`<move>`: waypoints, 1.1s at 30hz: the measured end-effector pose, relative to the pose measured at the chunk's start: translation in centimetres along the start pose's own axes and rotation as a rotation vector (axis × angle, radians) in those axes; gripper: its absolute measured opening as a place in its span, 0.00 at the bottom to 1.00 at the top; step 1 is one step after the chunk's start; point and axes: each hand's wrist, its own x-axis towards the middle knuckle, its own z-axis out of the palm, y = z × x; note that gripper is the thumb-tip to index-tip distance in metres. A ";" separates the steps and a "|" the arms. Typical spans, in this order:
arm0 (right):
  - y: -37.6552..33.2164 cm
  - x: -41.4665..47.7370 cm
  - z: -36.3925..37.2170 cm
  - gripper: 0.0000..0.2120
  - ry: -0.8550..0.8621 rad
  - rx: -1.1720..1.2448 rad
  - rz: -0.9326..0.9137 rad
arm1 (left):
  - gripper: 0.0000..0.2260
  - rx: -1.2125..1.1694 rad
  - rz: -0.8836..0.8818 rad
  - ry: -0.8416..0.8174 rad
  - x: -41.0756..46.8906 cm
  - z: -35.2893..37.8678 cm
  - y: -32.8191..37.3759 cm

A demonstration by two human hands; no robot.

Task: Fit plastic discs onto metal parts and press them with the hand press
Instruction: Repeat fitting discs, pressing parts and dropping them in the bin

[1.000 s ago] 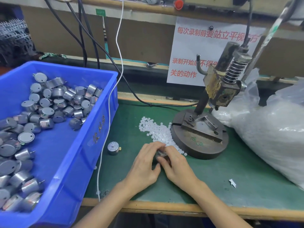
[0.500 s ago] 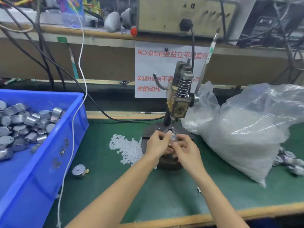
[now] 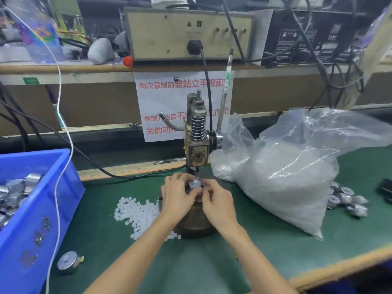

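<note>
A round metal part [image 3: 195,184] sits on the base of the hand press [image 3: 197,143], right under the ram. My left hand [image 3: 177,197] and my right hand [image 3: 217,200] both pinch this part from its two sides, fingers curled around it. A pile of small white plastic discs [image 3: 137,213] lies on the green mat left of the press base. The press lever [image 3: 224,92] stands upright behind the spring. Whether a disc sits on the part I cannot tell.
A blue bin [image 3: 31,219] with several metal parts stands at the left. One loose metal part [image 3: 67,261] lies by the bin. A large clear bag of white discs [image 3: 282,177] fills the right side, with several metal parts [image 3: 347,200] beyond it. A white cable [image 3: 61,132] hangs over the bin.
Both hands carried the metal part from the mat near the disc pile up onto the press base. The view has tilted up and shifted right.
</note>
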 end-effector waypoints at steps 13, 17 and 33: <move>-12.6 13.6 -12.9 0.06 0.067 0.723 -0.011 | 0.13 -0.152 -0.043 0.080 0.3 0.7 -0.6; -10.0 7.6 -11.2 0.12 0.274 0.798 -0.271 | 0.14 -0.138 -0.036 0.076 0.4 1.1 -0.9; -8.3 6.0 -6.9 0.11 0.591 0.737 -0.367 | 0.14 -0.096 0.049 0.142 0.5 2.0 -2.0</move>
